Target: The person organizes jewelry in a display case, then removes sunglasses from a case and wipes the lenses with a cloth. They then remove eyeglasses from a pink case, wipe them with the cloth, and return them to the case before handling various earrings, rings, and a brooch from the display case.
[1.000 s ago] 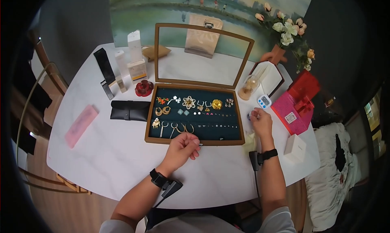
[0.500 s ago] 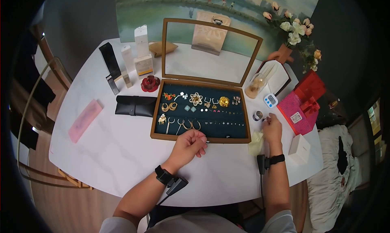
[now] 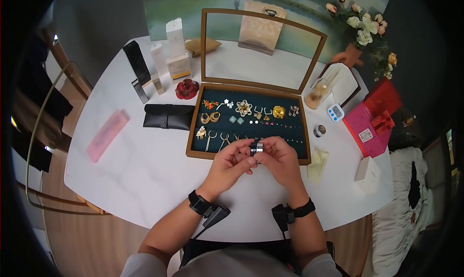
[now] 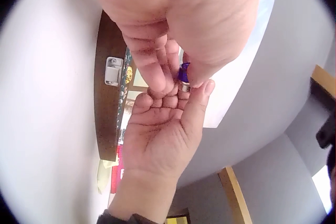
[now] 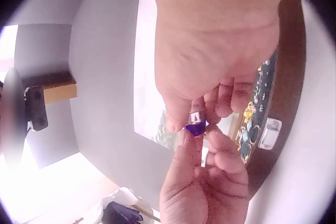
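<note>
My left hand (image 3: pixel 227 167) and my right hand (image 3: pixel 281 167) meet over the front edge of a wooden jewellery case (image 3: pixel 197 155). Between their thumbs and fingertips is a small silver-banded piece (image 3: pixel 256 149), with a dark purple-blue part (image 4: pixel 184 71) showing in the wrist views. The left fingertips pinch its purple end and the right ones its silver band (image 5: pixel 196 117); I cannot tell what it is. Behind the hands, the case's glazed lid (image 3: pixel 203 45) stands raised. Gold hoops (image 3: pixel 210 117), a flower brooch (image 3: pixel 244 108) and rows of studs lie on the dark green lining.
On the right are a small silver cylinder (image 3: pixel 319 130), a yellow cloth (image 3: pixel 317 165), a digital timer (image 3: pixel 335 113), a white box (image 3: pixel 367 175) and a pink gift bag (image 3: pixel 369 132). On the left lie a black pouch (image 3: pixel 166 116) and a pink case (image 3: pixel 107 134).
My right hand has come left from beside the small silver cylinder, bringing the silver-banded piece to the left hand. The cylinder stays on the table. The head view has shifted slightly.
</note>
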